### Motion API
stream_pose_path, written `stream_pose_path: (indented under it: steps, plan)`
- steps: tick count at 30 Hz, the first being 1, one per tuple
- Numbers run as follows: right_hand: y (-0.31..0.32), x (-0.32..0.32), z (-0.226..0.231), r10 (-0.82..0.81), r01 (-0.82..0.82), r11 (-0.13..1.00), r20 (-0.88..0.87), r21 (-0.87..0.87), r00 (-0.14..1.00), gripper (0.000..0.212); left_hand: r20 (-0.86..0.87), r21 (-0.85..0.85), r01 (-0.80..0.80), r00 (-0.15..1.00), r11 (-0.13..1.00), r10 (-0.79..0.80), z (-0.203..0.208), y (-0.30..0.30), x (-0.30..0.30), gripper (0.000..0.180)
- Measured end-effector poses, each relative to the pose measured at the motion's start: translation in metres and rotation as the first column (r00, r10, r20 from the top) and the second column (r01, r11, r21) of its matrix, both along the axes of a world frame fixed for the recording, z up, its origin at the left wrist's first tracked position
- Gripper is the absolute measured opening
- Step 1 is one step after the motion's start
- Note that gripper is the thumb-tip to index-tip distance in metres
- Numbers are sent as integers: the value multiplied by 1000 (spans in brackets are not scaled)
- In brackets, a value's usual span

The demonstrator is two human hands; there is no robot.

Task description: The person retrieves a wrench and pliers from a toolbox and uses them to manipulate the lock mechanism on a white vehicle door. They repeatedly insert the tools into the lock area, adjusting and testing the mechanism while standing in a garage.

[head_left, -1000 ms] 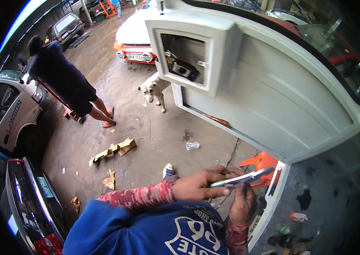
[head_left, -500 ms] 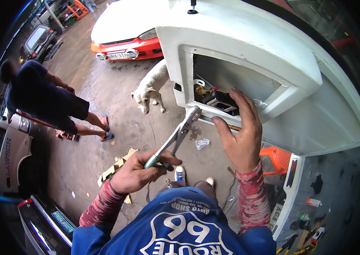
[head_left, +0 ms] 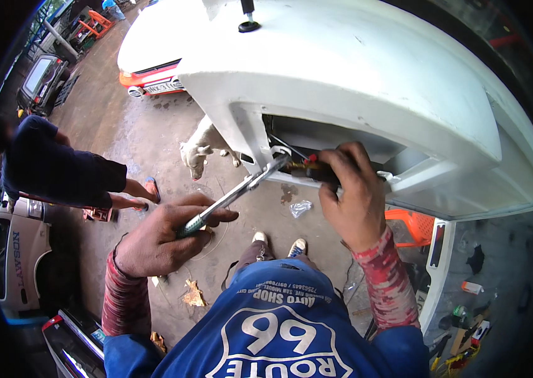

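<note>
My left hand (head_left: 156,239) is closed around the green grips of silver pliers (head_left: 232,194), which slant up to the right. The pliers' jaws meet a small brass-coloured and metal part at the left end of an opening (head_left: 336,133) in a white vehicle panel (head_left: 342,82). I cannot tell whether the jaws grip that part. My right hand (head_left: 356,208) reaches to the same opening, thumb and fingers round a black block-shaped part (head_left: 319,172). A bit of red shows beside this part, and my fingers hide its right side.
A white dog (head_left: 200,148) stands just beyond the panel's left edge. Further left is a person (head_left: 58,164) in dark clothes. A red-and-white car (head_left: 153,57) is parked behind. An orange plastic chair (head_left: 411,227) stands at the right, with tools (head_left: 462,346) scattered below.
The pliers have moved to the part at the opening's left end. My right hand, spread beside the black part before, has closed on it. The panel appears larger and further left.
</note>
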State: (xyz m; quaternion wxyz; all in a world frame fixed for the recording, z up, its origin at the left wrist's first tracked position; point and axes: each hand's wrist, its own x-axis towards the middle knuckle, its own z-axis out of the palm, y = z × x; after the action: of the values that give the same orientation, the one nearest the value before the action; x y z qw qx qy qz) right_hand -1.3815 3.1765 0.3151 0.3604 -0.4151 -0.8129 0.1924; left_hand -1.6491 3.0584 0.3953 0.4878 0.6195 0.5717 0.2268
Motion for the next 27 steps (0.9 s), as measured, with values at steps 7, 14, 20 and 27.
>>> stream_pose_path:
  steps: [7, 14, 20, 27]
  plan:
    - [-22, 4, 39, -97, 6, 963, 327, 268, 940, 41, -28, 21, 304, 952, 952, -303, -5, 36, -37, 52]
    - [-36, -2, 58, -236, 29, 924, 509, 381, 828, 26, -120, 63, 547, 835, 835, -538, 17, 74, -61, 54]
    - [-47, 15, 50, -150, 5, 956, 472, 294, 869, 25, -17, -76, 616, 785, 784, -619, 19, 85, -61, 55]
    - [-61, 31, 39, -124, -31, 948, 455, 318, 882, 28, 24, 49, 721, 691, 691, -722, -4, 64, -60, 58]
